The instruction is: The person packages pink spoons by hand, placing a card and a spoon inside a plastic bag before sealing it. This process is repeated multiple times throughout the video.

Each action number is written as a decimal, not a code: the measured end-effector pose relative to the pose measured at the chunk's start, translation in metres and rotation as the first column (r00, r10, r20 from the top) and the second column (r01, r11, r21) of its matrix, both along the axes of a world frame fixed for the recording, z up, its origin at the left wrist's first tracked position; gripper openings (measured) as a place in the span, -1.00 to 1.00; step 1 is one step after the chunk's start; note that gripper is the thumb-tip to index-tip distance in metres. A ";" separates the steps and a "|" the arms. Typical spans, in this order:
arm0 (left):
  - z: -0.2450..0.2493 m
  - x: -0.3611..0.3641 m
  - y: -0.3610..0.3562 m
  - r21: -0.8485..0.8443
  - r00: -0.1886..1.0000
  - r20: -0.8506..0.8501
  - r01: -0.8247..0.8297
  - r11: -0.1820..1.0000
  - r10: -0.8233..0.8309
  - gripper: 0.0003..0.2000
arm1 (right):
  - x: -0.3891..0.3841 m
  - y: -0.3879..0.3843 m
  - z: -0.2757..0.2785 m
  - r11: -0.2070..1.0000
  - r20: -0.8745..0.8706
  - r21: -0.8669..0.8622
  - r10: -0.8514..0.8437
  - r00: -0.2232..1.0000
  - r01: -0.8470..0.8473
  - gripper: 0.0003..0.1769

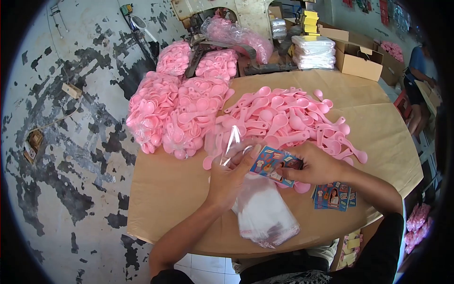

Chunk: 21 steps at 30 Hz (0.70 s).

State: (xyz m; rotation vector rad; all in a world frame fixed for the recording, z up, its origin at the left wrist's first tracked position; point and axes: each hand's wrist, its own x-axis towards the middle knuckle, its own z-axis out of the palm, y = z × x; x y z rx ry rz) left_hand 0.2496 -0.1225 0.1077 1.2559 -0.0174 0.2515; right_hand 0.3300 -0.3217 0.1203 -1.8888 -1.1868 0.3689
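Observation:
My left hand [229,177] is closed on a clear plastic bag [231,139], its film standing up above the fingers. A small blue printed card [268,161] with pictures on it is pinched in my right hand [319,163], thumb across its face. The card's left edge lies right at my left fingertips, by the bag. Below both hands lies a stack of clear plastic bags [267,215]. Right of it, under my right forearm, sits a pile of similar blue cards [331,198]. A heap of loose pink spoons [291,116] spreads just beyond my hands.
Clear bags full of pink spoons [153,106] stand at the table's left. Behind are a machine [253,21], a stack of clear packets [313,52] and a cardboard box [362,66]. Brown paper [189,199] covers the table. A person [418,78] sits at far right.

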 end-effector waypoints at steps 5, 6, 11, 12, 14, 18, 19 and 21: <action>0.004 -0.002 0.006 0.046 0.999 0.031 -0.017 0.999 0.015 -0.69 | -0.007 0.003 0.006 0.991 -0.165 0.113 -0.053 0.985 0.072 -0.81; 0.004 -0.002 0.006 0.072 0.999 0.039 -0.018 0.997 0.015 -0.70 | -0.009 0.004 0.005 0.987 -0.202 0.133 -0.063 0.977 0.091 -0.80; -0.006 -0.005 0.006 0.337 0.995 0.005 0.092 0.937 -0.100 -0.74 | -0.016 0.003 0.010 0.994 -0.180 0.069 -0.070 0.981 0.084 -0.77; -0.005 -0.005 0.004 0.264 0.994 -0.007 0.106 0.959 -0.108 -0.76 | -0.016 0.003 0.007 0.993 -0.183 0.079 -0.070 0.981 0.085 -0.77; 0.000 -0.006 0.001 0.113 0.992 -0.025 0.122 0.986 -0.120 -0.78 | -0.015 0.004 0.001 0.979 -0.182 0.190 -0.038 0.983 0.073 -0.78; -0.004 -0.006 -0.002 0.169 0.992 0.042 0.107 0.980 -0.115 -0.77 | -0.020 0.003 0.005 0.988 -0.188 0.110 -0.083 0.979 0.105 -0.81; -0.009 -0.005 -0.010 0.160 0.989 0.087 0.107 0.981 -0.122 -0.74 | -0.023 0.002 0.011 0.988 -0.195 0.106 -0.091 0.977 0.113 -0.82; -0.007 -0.006 -0.008 0.288 0.970 0.090 0.191 0.938 -0.225 -0.59 | -0.032 0.003 0.021 0.987 -0.216 0.095 -0.105 0.971 0.128 -0.83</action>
